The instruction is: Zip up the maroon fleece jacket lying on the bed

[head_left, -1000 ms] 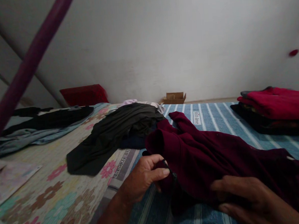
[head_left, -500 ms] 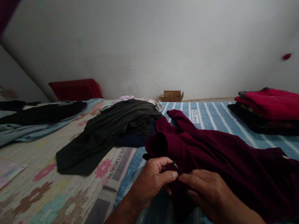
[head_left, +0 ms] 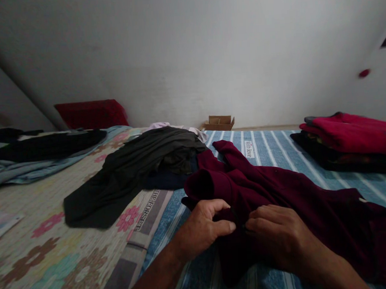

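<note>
A maroon high-collared garment lies spread on a blue striped bed cover, its round collar towards the far left. My left hand pinches the dark front edge just below that collar between thumb and forefinger. Close by on the right, my right hand has its fingers closed on the same front edge. A small dark piece at the right fingertips is too dim to name. Folds of the maroon cloth hang beneath both hands.
Left of the garment lies a heap of dark clothes on a flowered cover. Folded red and black clothes are stacked at the right. By the wall stand a small cardboard box and a red case.
My right hand has moved a little to the right, widening the gap between the hands. The dark piece at my left fingertips no longer shows clearly. The view has shifted slightly.
</note>
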{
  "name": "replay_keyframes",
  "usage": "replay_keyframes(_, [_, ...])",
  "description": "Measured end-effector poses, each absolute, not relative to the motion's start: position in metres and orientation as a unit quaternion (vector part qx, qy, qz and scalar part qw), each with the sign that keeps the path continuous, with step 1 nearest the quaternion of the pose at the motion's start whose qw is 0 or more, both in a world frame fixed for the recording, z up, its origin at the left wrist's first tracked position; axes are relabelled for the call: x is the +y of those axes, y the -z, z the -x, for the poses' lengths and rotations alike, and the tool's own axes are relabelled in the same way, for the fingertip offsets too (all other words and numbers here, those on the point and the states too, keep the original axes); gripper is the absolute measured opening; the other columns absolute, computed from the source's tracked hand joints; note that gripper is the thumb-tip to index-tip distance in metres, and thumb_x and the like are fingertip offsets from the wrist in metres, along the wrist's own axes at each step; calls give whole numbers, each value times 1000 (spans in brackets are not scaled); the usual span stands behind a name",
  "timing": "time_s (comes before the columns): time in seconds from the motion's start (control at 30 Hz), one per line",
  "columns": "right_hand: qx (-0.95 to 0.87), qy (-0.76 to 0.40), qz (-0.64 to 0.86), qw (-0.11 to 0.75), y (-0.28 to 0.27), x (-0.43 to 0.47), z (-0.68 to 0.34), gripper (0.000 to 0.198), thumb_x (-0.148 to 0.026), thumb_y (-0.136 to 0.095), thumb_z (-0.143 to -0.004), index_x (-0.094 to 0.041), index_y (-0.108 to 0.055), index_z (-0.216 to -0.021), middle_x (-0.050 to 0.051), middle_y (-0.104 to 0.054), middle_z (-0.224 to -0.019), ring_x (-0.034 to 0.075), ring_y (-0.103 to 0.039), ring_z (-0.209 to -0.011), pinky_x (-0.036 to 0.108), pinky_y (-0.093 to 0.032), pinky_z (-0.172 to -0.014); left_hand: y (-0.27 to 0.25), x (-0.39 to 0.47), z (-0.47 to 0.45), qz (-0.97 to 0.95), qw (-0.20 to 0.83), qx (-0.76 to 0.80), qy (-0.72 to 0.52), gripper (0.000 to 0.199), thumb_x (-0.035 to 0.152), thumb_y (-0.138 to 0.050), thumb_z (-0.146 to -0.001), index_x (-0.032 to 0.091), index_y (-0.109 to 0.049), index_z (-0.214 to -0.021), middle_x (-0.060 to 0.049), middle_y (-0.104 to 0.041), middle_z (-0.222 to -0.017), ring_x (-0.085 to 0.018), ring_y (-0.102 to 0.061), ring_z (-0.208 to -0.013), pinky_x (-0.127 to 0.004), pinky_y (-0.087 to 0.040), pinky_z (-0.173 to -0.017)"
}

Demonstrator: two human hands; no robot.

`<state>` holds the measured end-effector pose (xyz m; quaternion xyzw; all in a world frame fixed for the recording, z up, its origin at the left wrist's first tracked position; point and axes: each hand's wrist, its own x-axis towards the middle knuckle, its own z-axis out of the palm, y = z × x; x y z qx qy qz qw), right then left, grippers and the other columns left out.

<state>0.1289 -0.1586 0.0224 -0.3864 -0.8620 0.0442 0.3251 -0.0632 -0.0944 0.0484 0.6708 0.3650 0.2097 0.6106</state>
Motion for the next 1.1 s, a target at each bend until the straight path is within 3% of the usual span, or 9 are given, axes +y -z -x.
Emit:
replay_keyframes(0.33, [-859, -92, 385, 325, -26, -156, -133, 19, -10, -36, -88, -16, -52, -80, 1, -53, -67, 11, -43, -57, 24, -32, -55, -47, -88, 52, -703, 574, 358, -219, 40, 10, -69, -54, 17, -60, -92, -1, -62, -90, -20, -53, -93, -29, -40, -82])
replay_keyframes(0.53, [-866, -66, 372, 327, -20, -155, -134, 21, -12, -33, -89, -17, -48, -75, 1, -48, -65, 12, -40, -57, 26, -31, -55, -44, -87, 45, -729, 545, 375, -173, 46, 11, -70, -53, 18, -59, -97, 1, -61, -86, -17, -53, -81, -23, -41, -67])
replay_keyframes(0.73, [-853, -102, 362, 362, -12, -153, -134, 21, -14, -32, -90, -17, -49, -78, 1, -51, -65, 11, -43, -57, 25, -34, -55, -45, -78, 42, -723, 585, 351, -108, 49, 11, -72, -50, 16, -59, -97, 3, -59, -76, -12, -52, -67, -21, -38, -56])
replay_keyframes(0.93, [-830, -124, 373, 395, -15, -149, -129, 19, -15, -35, -90, -18, -49, -77, 0, -52, -66, 10, -44, -57, 23, -33, -56, -47, -78, 38, -708, 621, 324, -91, 41, 6, -71, -48, 17, -61, -87, 7, -57, -67, -8, -48, -57, -19, -36, -54])
replay_keyframes(1.1, [-820, -116, 377, 414, -14, -147, -127, 19, -16, -38, -90, -17, -52, -78, -1, -52, -64, 9, -46, -56, 23, -32, -54, -45, -79, 36, -708, 621, 329, -71, 40, 4, -71, -45, 16, -60, -82, 6, -58, -68, -11, -51, -62, -20, -37, -55])
